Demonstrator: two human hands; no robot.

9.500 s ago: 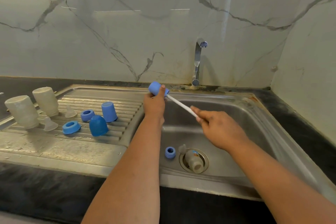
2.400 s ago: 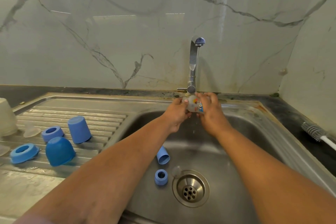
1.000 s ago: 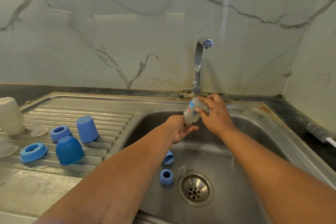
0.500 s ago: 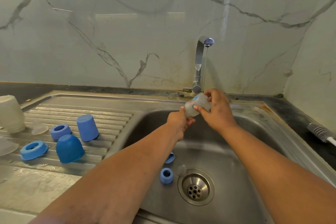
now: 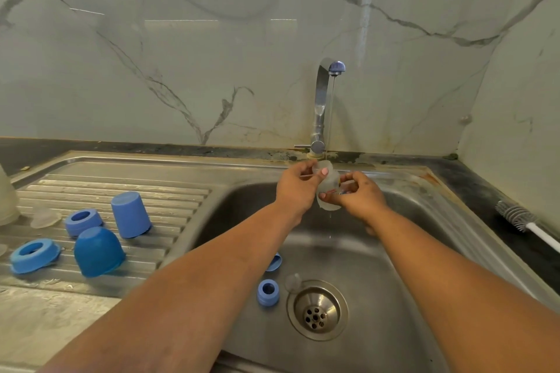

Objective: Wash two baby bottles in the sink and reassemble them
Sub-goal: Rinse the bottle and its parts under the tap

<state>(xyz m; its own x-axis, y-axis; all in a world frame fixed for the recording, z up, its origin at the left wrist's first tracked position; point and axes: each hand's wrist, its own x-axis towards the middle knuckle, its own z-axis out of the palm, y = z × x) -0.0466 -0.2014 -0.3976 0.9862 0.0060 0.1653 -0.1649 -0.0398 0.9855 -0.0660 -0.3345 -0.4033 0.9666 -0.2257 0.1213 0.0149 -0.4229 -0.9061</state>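
Bottle rinsed under the tap, both hands on it

Bottle [image 5: 326,191] sits just below the tap [image 5: 325,100], over the sink [image 5: 424,221], under a thin stream of water. The left hand [image 5: 295,188] pinches its upper end, thumb across the rim; the right hand [image 5: 357,194] has fingers curled round its lower body. It looks like thin translucent plastic: light, fairly stiff, unlikely to break, but wet and so probably slippery. A grip round the body with fingers wrapped, rather than on the rim alone, would likely hold best.

Compared with half a second ago, the bottle has turned from a slant to nearly upright, and the left hand has climbed from its lower end to the top. Well before that, the brush [image 5: 515,216] was in hand; now it lies on the counter right of the tap. Below the tap, a blue ring [image 5: 268,292] and clear teat [image 5: 292,281] lie by the drain [image 5: 316,309], a cap [image 5: 274,262] partly hidden behind the left arm.
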